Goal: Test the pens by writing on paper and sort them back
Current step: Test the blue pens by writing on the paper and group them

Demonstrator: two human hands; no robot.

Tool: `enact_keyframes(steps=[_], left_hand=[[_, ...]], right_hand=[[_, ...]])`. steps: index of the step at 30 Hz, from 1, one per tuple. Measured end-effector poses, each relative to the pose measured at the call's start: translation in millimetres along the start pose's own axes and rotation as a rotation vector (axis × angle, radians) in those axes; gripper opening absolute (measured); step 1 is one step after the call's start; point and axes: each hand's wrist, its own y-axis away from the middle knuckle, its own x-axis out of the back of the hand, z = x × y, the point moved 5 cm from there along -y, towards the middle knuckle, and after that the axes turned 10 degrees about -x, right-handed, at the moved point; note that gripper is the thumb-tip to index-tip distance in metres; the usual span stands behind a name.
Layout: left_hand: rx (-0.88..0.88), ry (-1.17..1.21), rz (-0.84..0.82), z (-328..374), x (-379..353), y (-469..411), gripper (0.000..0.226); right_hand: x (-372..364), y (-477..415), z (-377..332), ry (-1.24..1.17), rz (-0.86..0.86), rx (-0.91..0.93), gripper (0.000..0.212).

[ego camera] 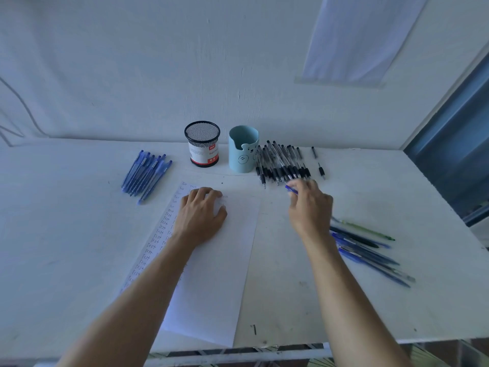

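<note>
Blue pen is sitting in the right hand. The fingers are curling round it and only its blue end is poking out to the left. The hand is blurred, so the exact grip is hard to read. It is hovering just in front of the row of black pens, near their grip ends and to the right of the paper.

Left hand is resting palm-down on the upper part of the paper, fingers loosely bent, gripping nothing, pinning the sheet. Columns of "test" are running down the paper's left side; the right side is blank.

Further out, the blue pens are lying in a row at far left. A mesh cup and a bear cup are standing side by side at the back, with no pens showing in either. Mixed pens are lying in a loose bunch right of the right forearm, likely the untested lot. Two loose pen pieces are lying just right of the black row.

Risks:
- The blue pen is hanging next to the black row while the blue row is across the surface, so setting it down here would be a mis-sort.
- The knuckles are close to the black pens, so a careless sweep could be scattering the row or nudging the small pieces.
- If the left hand lifts, the paper may be sliding during writing.
- The mixed pens are lying near the right edge, so an elbow bump could be rolling them off.
</note>
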Motion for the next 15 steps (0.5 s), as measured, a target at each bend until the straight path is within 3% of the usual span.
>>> enact_keyframes(steps=[3, 7, 11, 15], left_hand=[[0.005, 0.030, 0.008, -1.3, 0.1, 0.5, 0.039], [0.015, 0.079, 0.016, -3.8, 0.5, 0.1, 0.035], [0.017, 0.157, 0.067, -9.1, 1.3, -0.8, 0.030], [0.006, 0.182, 0.063, -11.3, 2.0, -0.2, 0.031]], right_hand=[[-1.0, 1.5, -29.2, -0.215, -0.064, 0.048, 0.018], [-20.2, 11.7, -52.6, -0.443, -0.264, -0.086, 0.017], [-56.7, 29.7, -60.0, -0.484, -0.475, -0.245, 0.015], [-70.6, 33.8, -63.9, -0.468, -0.479, -0.248, 0.027]])
